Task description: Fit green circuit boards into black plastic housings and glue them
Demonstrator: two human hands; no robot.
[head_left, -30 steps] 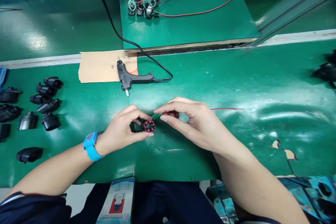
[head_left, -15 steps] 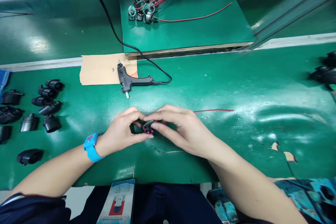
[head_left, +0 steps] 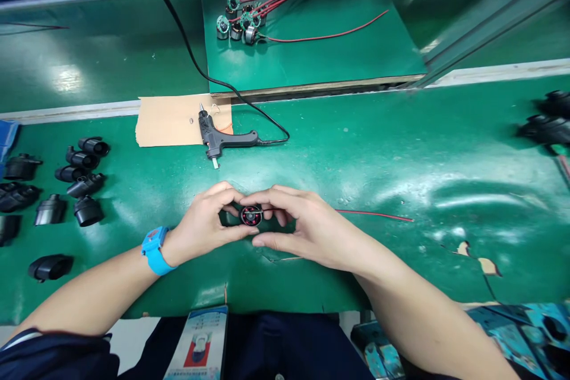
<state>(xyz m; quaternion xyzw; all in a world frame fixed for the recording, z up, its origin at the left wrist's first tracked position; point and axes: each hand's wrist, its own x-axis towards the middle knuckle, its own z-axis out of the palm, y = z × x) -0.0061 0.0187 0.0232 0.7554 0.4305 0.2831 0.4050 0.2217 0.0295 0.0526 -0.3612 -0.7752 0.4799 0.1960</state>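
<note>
My left grip (head_left: 244, 214) pinches the motor (head_left: 250, 218) over the table (head_left: 378, 148). Change: right grip (head_left: 260, 222) now spread, thumb clear, fingertips by the red wire (head_left: 374, 214). A pale strip (head_left: 255, 212) now crosses the motor's face; I'd guess mid-fitting, can't confirm it's seated.

Bright light from above glares white across the green bench (head_left: 356, 154) beyond my right hand (head_left: 312, 222), as black parts (head_left: 547, 129) blur at the right edge.
</note>
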